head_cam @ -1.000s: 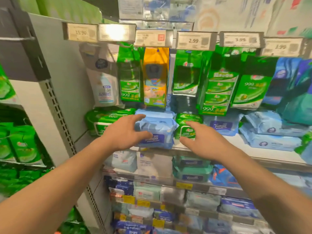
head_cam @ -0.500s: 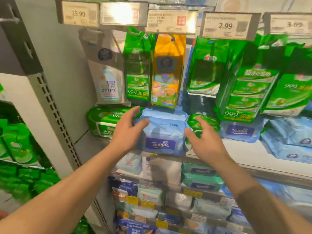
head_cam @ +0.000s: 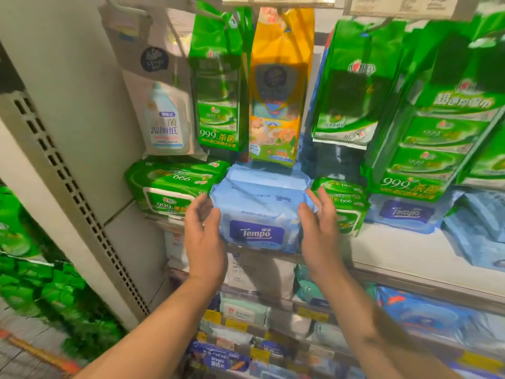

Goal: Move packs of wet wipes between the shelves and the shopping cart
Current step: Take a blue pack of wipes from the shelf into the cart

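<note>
A light-blue Tempo wet-wipe pack (head_cam: pixel 259 214) lies at the front edge of the white shelf (head_cam: pixel 396 250), and another blue pack (head_cam: pixel 265 173) shows just behind it. My left hand (head_cam: pixel 203 236) is at the pack's left side and my right hand (head_cam: pixel 318 231) at its right side. The palms face each other and the fingers are fairly straight. Both hands touch or nearly touch the pack's ends; neither curls round it. No shopping cart is in view.
Green 999 packs (head_cam: pixel 169 184) lie left of the blue pack and a smaller green pack (head_cam: pixel 344 206) lies right of it. Green bags and a yellow bag (head_cam: pixel 278 86) hang just above. More Tempo packs (head_cam: pixel 407 212) lie further right. Lower shelves (head_cam: pixel 246 313) hold several packs.
The view has closed in on the shelf. My left hand has slid off the top of the blue pack to its left side, and my right hand has come in to its right side.
</note>
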`<state>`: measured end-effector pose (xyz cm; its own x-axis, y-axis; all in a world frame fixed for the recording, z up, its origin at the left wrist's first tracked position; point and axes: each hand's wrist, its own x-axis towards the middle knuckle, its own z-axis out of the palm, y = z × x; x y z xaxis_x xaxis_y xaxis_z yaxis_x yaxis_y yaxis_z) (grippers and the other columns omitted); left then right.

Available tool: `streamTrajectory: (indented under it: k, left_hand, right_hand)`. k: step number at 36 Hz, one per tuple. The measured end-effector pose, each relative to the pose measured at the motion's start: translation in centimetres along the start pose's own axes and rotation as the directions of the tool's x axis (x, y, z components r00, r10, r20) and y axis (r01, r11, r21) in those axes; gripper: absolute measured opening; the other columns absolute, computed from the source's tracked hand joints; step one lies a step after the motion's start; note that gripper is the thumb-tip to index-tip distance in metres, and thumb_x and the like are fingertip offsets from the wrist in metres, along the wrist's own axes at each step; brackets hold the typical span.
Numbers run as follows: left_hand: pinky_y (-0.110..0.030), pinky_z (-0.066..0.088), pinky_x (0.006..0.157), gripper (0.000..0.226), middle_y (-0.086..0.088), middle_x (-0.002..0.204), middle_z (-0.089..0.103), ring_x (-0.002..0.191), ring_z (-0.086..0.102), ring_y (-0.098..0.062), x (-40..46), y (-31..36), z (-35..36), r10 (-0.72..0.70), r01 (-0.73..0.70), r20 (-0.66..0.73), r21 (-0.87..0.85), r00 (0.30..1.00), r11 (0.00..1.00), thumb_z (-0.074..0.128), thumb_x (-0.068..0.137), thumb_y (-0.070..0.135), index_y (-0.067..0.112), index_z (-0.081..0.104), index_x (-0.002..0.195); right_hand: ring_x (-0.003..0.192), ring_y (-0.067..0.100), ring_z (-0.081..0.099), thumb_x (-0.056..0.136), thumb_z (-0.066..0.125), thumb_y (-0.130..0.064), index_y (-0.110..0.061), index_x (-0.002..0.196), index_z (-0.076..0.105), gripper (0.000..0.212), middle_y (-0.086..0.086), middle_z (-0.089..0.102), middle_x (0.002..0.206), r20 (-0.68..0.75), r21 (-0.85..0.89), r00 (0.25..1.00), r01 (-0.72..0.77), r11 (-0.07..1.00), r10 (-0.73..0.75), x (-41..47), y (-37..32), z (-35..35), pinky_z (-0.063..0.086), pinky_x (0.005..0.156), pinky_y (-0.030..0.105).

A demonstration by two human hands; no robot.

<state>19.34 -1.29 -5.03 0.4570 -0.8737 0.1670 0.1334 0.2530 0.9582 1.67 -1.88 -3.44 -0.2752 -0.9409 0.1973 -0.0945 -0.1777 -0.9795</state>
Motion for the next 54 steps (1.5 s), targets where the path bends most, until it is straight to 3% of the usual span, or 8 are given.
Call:
streamTrajectory:
  k: [10, 15, 18, 25, 31, 44, 49, 54]
  left_hand:
    - [-0.059, 0.045, 0.108, 0.07, 0.002, 0.144, 0.059, 0.133, 0.056, -0.023, 0.1, -0.1, 0.7, -0.123, 0.102, 0.077, 0.228, 0.989, 0.968, 0.043, 0.084, 0.063, 0.027, 0.052, 0.144]
    - [-0.052, 0.045, 0.088, 0.073, -0.009, 0.125, 0.064, 0.108, 0.059, -0.025, 0.2, 1.0, 1.3, -0.098, 0.077, 0.083, 0.232, 0.992, 0.97, 0.039, 0.083, 0.067, 0.013, 0.057, 0.13]
    - [-0.039, 0.042, 0.079, 0.046, 0.011, 0.108, 0.068, 0.094, 0.06, -0.008, 0.1, 1.3, 1.6, -0.085, 0.061, 0.102, 0.214, 0.991, 0.975, 0.042, 0.086, 0.057, 0.029, 0.064, 0.115]
    - [-0.059, 0.052, 0.099, 0.031, 0.014, 0.124, 0.063, 0.121, 0.061, -0.021, 0.6, 1.3, 2.5, -0.124, 0.103, 0.096, 0.199, 0.988, 0.975, 0.057, 0.077, 0.059, 0.067, 0.055, 0.106]
    - [-0.059, 0.055, 0.093, 0.039, 0.012, 0.115, 0.069, 0.111, 0.067, -0.022, 0.7, 1.5, 2.6, -0.145, 0.13, 0.076, 0.178, 0.987, 0.975, 0.058, 0.074, 0.055, 0.05, 0.06, 0.113]
    - [-0.065, 0.058, 0.086, 0.033, 0.003, 0.105, 0.075, 0.1, 0.073, -0.029, 1.8, 2.4, 3.0, -0.354, 0.335, 0.122, 0.151, 0.927, 0.93, 0.065, 0.066, 0.053, 0.05, 0.068, 0.099]
    - [-0.039, 0.057, 0.044, 0.007, -0.002, 0.078, 0.072, 0.058, 0.072, -0.02, 2.1, 3.2, 3.1, -0.465, 0.452, 0.195, 0.11, 0.864, 0.885, 0.061, 0.093, 0.022, 0.024, 0.064, 0.099]
    - [-0.031, 0.05, 0.037, 0.009, -0.006, 0.079, 0.066, 0.046, 0.067, -0.015, 2.5, 4.0, 3.3, -0.528, 0.521, 0.26, 0.101, 0.808, 0.847, 0.054, 0.095, 0.015, 0.02, 0.06, 0.1]
  right_hand:
    - [0.12, -0.015, 0.048, 0.084, 0.054, -0.05, -0.047, 0.13, 0.046, 0.047, -0.034, 0.049, 0.129, 0.011, 0.251, 0.999, -0.046, 0.967, 0.045, 0.4, 0.8, 0.9, 0.042, 0.103, 0.027]
    - [0.126, 0.001, 0.055, 0.072, 0.06, -0.062, -0.054, 0.122, 0.054, 0.051, -0.029, 0.057, 0.131, 0.008, 0.277, 0.998, -0.067, 0.958, 0.067, 0.7, 1.3, 1.1, 0.043, 0.112, 0.045]
    - [0.103, -0.005, 0.065, 0.09, 0.058, -0.047, -0.049, 0.126, 0.055, 0.036, -0.036, 0.066, 0.106, 0.012, 0.238, 0.998, -0.064, 0.969, 0.063, 0.7, 1.6, 0.9, 0.046, 0.106, 0.047]
    - [0.093, 0.001, 0.072, 0.093, 0.061, -0.037, -0.029, 0.123, 0.062, 0.031, -0.02, 0.076, 0.1, 0.013, 0.328, 0.989, -0.142, 0.934, 0.146, 0.8, 1.7, 1.3, 0.056, 0.08, 0.029]
    - [0.101, 0.018, 0.073, 0.073, 0.062, -0.062, -0.03, 0.111, 0.068, 0.05, -0.008, 0.077, 0.105, 0.044, 0.286, 0.978, -0.209, 0.935, 0.205, 1.0, 2.3, 1.4, 0.053, 0.099, 0.052]
    - [0.088, 0.014, 0.075, 0.082, 0.049, -0.056, -0.031, 0.109, 0.064, 0.04, -0.012, 0.078, 0.094, 0.027, 0.279, 0.986, -0.168, 0.945, 0.167, 0.5, 2.2, 1.1, 0.055, 0.076, 0.035]
    - [0.097, 0.017, 0.074, 0.08, 0.05, -0.063, -0.031, 0.113, 0.067, 0.049, -0.007, 0.077, 0.104, -0.006, 0.278, 0.984, -0.172, 0.945, 0.181, 0.5, 2.4, 1.1, 0.057, 0.086, 0.042]
    - [0.095, 0.015, 0.074, 0.106, 0.035, -0.046, -0.025, 0.116, 0.067, 0.039, -0.003, 0.077, 0.105, 0.041, 0.399, 0.971, -0.233, 0.887, 0.237, 0.9, 2.4, 1.3, 0.058, 0.075, 0.034]
